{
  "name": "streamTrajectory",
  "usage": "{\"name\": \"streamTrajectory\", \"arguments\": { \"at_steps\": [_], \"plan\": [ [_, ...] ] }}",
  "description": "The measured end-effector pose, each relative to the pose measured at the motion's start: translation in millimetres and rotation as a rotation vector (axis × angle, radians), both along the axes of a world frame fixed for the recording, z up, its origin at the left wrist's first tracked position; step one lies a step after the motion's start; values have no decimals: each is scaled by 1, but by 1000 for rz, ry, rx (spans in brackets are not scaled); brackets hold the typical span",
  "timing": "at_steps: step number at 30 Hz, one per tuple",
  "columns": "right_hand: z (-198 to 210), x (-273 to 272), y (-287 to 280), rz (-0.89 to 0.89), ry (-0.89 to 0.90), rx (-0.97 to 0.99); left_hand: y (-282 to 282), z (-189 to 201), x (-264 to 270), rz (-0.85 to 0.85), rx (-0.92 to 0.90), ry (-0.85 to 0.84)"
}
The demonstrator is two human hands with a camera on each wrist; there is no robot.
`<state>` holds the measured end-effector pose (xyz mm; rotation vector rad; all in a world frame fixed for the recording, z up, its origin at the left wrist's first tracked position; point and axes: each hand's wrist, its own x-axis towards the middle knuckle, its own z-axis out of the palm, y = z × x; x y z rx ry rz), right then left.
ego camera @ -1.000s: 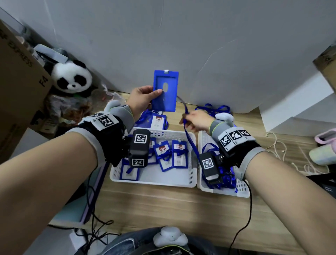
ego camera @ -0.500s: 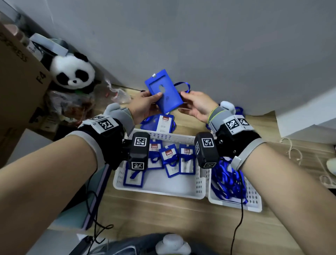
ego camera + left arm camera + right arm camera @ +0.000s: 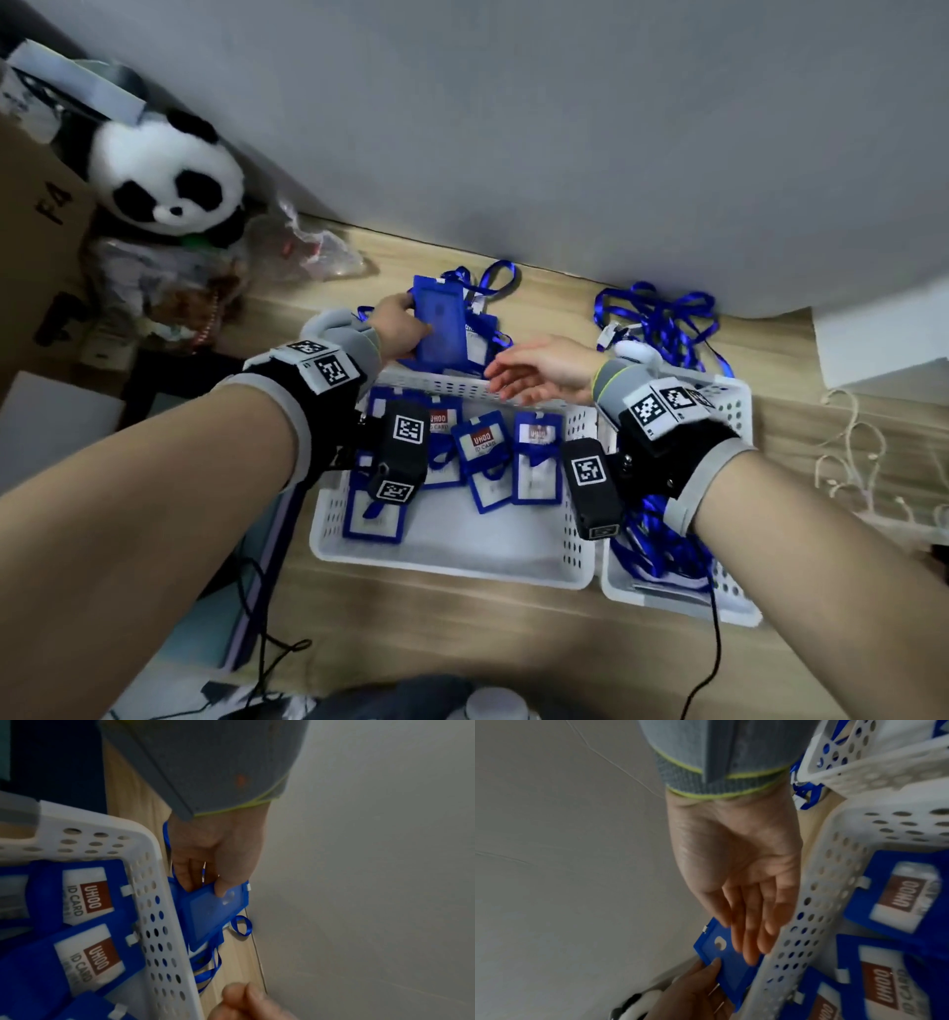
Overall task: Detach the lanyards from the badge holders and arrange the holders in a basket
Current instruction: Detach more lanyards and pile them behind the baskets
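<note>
Change since half a second back: the blue badge holder [image 3: 440, 329] has dropped from raised before the wall to low over the pile of unprocessed badges behind the basket. The right hand [image 3: 544, 367] has let go and pulled back. It now hangs over the basket's far rim, fingers straight and relaxed, gripping nothing.

Left hand [image 3: 398, 329] pinches the holder at its left edge, thumb on the face and fingers behind, as the left wrist view shows. No lanyard visibly hangs from the held holder, though loose loops lie right under it; cannot tell for certain. My read: detachment is done for this one and placement comes next.

Containers:
- Holder basket [image 3: 452, 560], white and perforated, at 6 o'clock from the held holder. Several blue holders with white ID cards lie flat in it, clustered toward the far wall; the near half shows bare floor.
- Second basket [image 3: 729, 591], at 3 o'clock from the first, walls touching. Holds a heap of blue lanyards [image 3: 662, 545].

More lanyards [image 3: 662, 318] lie on the table at 12 o'clock from the second basket.
</note>
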<state>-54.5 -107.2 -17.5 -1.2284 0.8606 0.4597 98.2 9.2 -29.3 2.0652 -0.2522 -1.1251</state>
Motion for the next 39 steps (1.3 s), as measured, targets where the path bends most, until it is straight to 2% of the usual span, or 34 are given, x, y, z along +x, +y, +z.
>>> {"name": "streamTrajectory", "arguments": {
  "at_steps": [4,6,9,12,14,19,21,22,25,27,32,35,39],
  "plan": [
    [-9,-14,8,258,78,6,-1,-7,1,-69,113,-71],
    [-19,-17,17,293,120,-61,0,-6,1,-64,138,-131],
    [-34,-16,30,347,153,-155,3,-5,-2,-1,103,-176],
    [-40,-12,39,417,146,-241,5,-2,-8,51,-1,-106],
    [-40,-11,43,490,133,-348,8,3,-13,31,-67,-33],
    [-44,-11,57,802,208,-799,20,13,-30,-74,-126,62],
    [-47,-13,62,752,234,-920,23,16,-34,-78,-129,63],
    [-46,-14,63,703,221,-919,25,18,-35,-85,-130,63],
    [-35,-16,54,555,137,-736,29,24,-36,-108,-144,80],
    [-21,-20,49,357,61,-617,33,30,-39,-126,-155,97],
    [15,-31,31,-36,-72,-493,36,44,-55,-191,-115,162],
    [33,-39,25,-180,-160,-473,37,49,-65,-236,-110,252],
    [48,-56,27,-252,-270,-437,34,55,-76,-205,-135,185]
  ]
}}
